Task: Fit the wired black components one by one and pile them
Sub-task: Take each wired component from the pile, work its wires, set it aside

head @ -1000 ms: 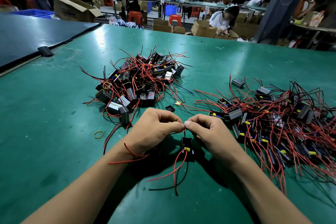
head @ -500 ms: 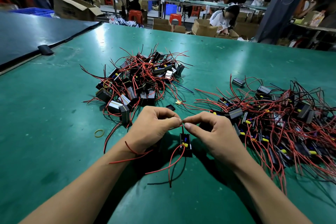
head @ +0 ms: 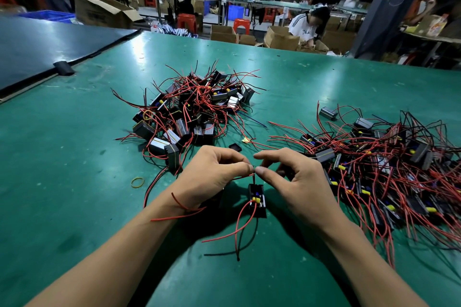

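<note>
- Head view: the left hand (head: 214,174) pinches a short lead (head: 254,176) between thumb and forefinger.
- The right hand (head: 296,182) sets its thumb tip against the same point. Its forefinger stands above the thumb, so a closed pinch cannot be confirmed.
- The black component (head: 257,197) hangs from that lead just above the table (head: 74,169), between the wrists. Its yellow part faces the camera and its red wires trail toward the person.
- Change over the last second: the component has risen slightly, the pinch point has held its place, and the right forefinger has lifted off.
- Judgement: the fitting step is still in hand and this unit is not yet piled.
- Its exposed yellow part matches the right pile (head: 374,162). The left pile (head: 189,117) is probably the destination.
</note>
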The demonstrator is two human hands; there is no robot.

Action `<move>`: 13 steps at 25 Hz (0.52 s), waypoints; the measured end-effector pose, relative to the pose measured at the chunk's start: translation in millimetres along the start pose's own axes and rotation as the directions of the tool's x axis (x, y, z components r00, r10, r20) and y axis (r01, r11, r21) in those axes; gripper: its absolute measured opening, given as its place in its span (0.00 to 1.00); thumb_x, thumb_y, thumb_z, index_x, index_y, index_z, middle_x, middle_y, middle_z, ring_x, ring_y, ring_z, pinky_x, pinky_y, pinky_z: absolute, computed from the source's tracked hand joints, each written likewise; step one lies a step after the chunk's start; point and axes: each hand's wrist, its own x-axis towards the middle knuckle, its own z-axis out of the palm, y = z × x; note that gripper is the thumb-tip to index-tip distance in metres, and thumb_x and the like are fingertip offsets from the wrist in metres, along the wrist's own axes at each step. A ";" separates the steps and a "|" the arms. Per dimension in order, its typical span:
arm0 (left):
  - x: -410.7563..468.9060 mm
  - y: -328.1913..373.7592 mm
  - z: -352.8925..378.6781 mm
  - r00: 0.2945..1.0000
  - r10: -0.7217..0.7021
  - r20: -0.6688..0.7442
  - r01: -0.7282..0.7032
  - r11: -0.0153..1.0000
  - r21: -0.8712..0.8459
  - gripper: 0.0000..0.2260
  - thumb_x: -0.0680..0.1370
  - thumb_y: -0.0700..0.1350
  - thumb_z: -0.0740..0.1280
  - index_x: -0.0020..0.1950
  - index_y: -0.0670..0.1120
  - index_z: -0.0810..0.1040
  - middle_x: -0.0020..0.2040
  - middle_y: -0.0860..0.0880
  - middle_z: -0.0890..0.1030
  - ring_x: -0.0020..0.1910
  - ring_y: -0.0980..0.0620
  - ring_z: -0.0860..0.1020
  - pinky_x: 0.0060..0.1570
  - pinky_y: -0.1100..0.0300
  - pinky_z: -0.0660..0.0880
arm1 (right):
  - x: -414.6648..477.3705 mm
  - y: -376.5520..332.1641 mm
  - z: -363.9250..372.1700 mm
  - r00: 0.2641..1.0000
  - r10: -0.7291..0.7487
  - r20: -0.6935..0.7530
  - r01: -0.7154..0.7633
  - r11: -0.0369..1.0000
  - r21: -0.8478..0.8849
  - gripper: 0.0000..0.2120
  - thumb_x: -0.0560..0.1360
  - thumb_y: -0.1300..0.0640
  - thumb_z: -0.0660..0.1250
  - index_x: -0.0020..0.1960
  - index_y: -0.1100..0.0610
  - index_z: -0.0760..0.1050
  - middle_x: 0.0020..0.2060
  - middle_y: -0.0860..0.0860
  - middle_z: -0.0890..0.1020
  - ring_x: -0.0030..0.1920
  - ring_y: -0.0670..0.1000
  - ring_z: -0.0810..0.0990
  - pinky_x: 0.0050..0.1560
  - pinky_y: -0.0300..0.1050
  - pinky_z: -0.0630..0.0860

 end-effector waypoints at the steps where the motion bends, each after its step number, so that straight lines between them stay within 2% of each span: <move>1: -0.1 0.0 -0.4 1.000 -0.009 0.012 0.009 1.000 -0.006 0.08 0.73 0.36 0.72 0.36 0.46 0.84 0.26 0.55 0.76 0.25 0.62 0.69 0.26 0.72 0.64 | 0.4 1.0 -0.1 0.999 -0.027 0.021 0.027 1.000 0.004 0.10 0.73 0.59 0.76 0.53 0.51 0.85 0.41 0.41 0.83 0.37 0.41 0.76 0.39 0.31 0.70; 5: -0.2 0.4 -3.0 0.997 -0.056 0.047 0.056 0.998 0.006 0.07 0.73 0.38 0.73 0.36 0.45 0.84 0.28 0.50 0.74 0.27 0.56 0.65 0.25 0.66 0.59 | 2.3 7.2 -1.1 0.994 -0.092 0.053 0.090 0.995 0.035 0.06 0.73 0.59 0.76 0.50 0.53 0.86 0.42 0.44 0.84 0.41 0.45 0.80 0.39 0.37 0.73; 7: 0.3 0.0 -4.0 0.996 -0.067 0.054 0.066 0.997 0.026 0.05 0.73 0.40 0.73 0.37 0.46 0.85 0.30 0.47 0.74 0.29 0.54 0.64 0.27 0.63 0.58 | 2.0 10.3 -1.3 0.988 -0.145 0.050 0.145 0.989 0.004 0.05 0.74 0.58 0.75 0.49 0.54 0.86 0.41 0.44 0.84 0.41 0.47 0.81 0.39 0.38 0.74; 11: 0.6 -1.8 -6.0 0.994 -0.069 0.088 0.065 0.997 0.047 0.03 0.73 0.40 0.74 0.39 0.44 0.85 0.29 0.48 0.74 0.29 0.54 0.64 0.28 0.64 0.58 | 2.0 9.6 -1.3 0.978 -0.203 0.055 0.207 0.975 -0.076 0.05 0.75 0.54 0.73 0.48 0.55 0.85 0.40 0.45 0.83 0.39 0.46 0.80 0.39 0.39 0.75; 13: 0.3 -2.8 -5.8 0.993 -0.061 0.097 0.058 0.998 0.035 0.04 0.73 0.39 0.74 0.38 0.45 0.85 0.28 0.51 0.75 0.27 0.57 0.66 0.27 0.67 0.60 | 1.0 5.6 0.1 0.987 -0.147 0.064 0.152 0.985 -0.086 0.06 0.76 0.51 0.72 0.46 0.53 0.83 0.37 0.42 0.81 0.37 0.44 0.78 0.39 0.36 0.73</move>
